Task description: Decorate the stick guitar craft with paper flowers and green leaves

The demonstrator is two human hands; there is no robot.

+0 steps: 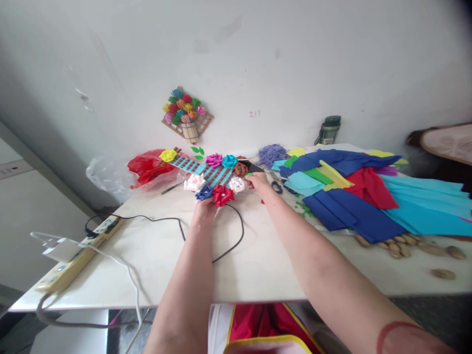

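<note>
A blue lattice panel (204, 169) with brown strips lies tilted over the table, edged with several crumpled paper flowers. Among them are a red flower (223, 195), a dark blue flower (204, 192), a white speckled flower (194, 183) and a brown flower (241, 169). My left hand (205, 210) grips the panel's near edge beneath the red and dark blue flowers, its fingertips hidden under them. Beside the right white flower (237, 184), my right hand (258, 182) is closed in a pinch on a small green paper leaf (250, 174).
Folded coloured paper (350, 206), scissors (276, 187) and brown shell-like pieces (398, 246) lie right. Purple shredded strands (273, 155) and a bottle (329, 130) stand behind. A power strip (81, 255), black cable (241, 221) and red plastic bag (147, 167) occupy the left and middle.
</note>
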